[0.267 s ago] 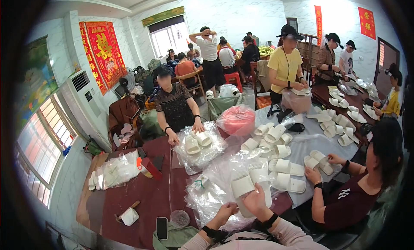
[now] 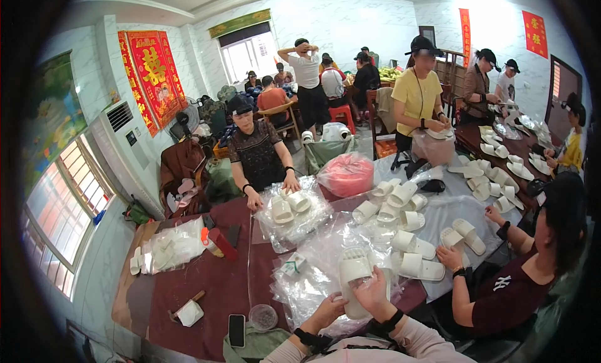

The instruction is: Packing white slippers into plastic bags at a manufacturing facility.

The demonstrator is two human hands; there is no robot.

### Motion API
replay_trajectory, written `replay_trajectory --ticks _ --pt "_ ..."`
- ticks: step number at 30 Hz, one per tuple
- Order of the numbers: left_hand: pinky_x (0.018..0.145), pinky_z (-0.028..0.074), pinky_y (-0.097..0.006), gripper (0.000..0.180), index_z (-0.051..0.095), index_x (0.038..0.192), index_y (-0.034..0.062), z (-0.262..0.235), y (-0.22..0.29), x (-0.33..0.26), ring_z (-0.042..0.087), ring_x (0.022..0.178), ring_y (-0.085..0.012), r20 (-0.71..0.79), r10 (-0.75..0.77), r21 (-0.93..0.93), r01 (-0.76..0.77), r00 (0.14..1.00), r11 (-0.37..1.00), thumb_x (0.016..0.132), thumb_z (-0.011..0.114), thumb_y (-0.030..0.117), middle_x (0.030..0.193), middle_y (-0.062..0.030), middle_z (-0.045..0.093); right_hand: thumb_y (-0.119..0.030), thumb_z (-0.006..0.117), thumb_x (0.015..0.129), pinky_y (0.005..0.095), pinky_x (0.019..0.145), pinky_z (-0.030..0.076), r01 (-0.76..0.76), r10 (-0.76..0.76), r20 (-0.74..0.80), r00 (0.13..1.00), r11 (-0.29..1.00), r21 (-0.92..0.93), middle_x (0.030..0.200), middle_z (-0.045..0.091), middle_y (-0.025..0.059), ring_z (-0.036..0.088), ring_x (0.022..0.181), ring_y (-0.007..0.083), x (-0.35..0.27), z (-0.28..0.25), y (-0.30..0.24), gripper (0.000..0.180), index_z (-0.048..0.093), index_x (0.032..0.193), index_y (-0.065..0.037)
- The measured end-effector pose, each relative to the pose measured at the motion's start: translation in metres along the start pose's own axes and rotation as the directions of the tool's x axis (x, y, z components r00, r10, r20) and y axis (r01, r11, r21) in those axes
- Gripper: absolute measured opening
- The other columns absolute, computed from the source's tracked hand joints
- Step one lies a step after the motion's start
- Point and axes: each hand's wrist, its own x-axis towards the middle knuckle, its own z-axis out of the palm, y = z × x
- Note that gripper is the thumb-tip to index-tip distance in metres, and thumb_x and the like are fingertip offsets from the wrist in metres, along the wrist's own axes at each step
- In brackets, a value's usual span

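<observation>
A pair of cream slide slippers is in my right hand, whose fingers wrap around the right side, one slipper largely behind the other. Close by on the left, my left hand has its fingers pinched together at the lower edge of the slippers. Whatever lies between those fingertips is too small to make out. Beneath both hands spreads a heap of clear plastic bags on the dark red tabletop. More cream slippers lie just to the right of my hands.
Across the table a person handles slippers on clear bags; another at right touches a slipper pair. A pink plastic-wrapped bundle stands beyond. A phone, a round clear tub and a white packet sit at left.
The slippers in my right hand have shifted left and now overlap closely, near my left fingertips. The person at right has moved one hand away from the slipper pair.
</observation>
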Motion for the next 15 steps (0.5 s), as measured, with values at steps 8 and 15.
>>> replay_trajectory --ticks 8,15 --pt "0.086 0.044 -0.034 0.044 0.038 0.122 0.0010 -0.010 -0.006 -0.004 0.054 0.102 -0.0202 0.165 -0.147 0.079 0.135 0.975 0.988 0.085 0.057 0.015 0.113 -0.0096 0.052 -0.036 0.042 0.086 0.0405 0.095 0.033 -0.091 0.092 0.004 0.996 0.992 -0.083 0.113 0.050 0.0107 0.047 0.106 0.0265 0.007 -0.012 0.014 0.045 0.043 0.116 -0.003" --pt "0.093 0.041 -0.036 0.042 0.037 0.124 0.0012 -0.005 0.006 -0.018 0.052 0.107 -0.0228 0.228 -0.061 -0.151 0.097 0.972 0.984 0.089 0.049 0.021 0.116 -0.0100 0.051 -0.021 0.046 0.088 0.0385 0.091 0.037 -0.117 0.069 -0.126 0.990 0.896 -0.429 0.114 0.048 0.0122 0.044 0.114 0.0289 0.001 0.002 0.010 0.051 0.028 0.131 -0.002"
